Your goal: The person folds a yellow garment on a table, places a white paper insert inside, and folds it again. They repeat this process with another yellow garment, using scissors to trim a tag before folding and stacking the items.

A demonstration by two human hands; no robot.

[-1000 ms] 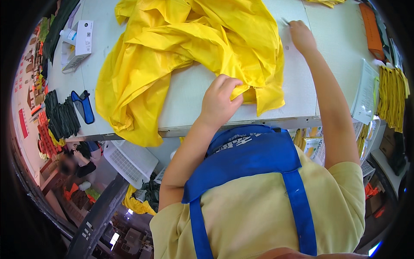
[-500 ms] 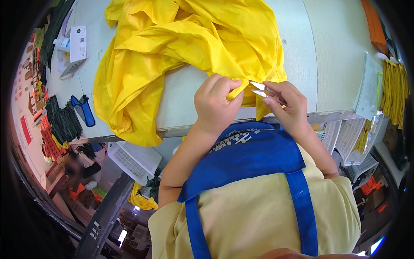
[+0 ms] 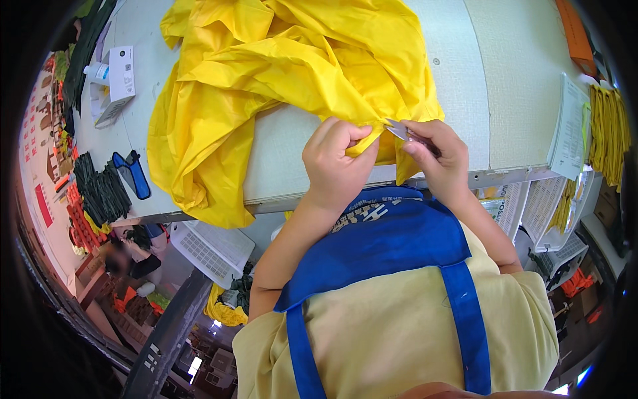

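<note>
The left hand (image 3: 335,163) has its fingers clamped on the yellow cloth (image 3: 292,73) edge; the right hand (image 3: 435,156) fingers grip small snips (image 3: 397,128) at the surface (image 3: 465,86) edge.

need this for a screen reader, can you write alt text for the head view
Seen from above, a person's left hand pinches an edge of a large yellow fabric at the near edge of a white table, while the right hand holds small metal snips against it.
</note>
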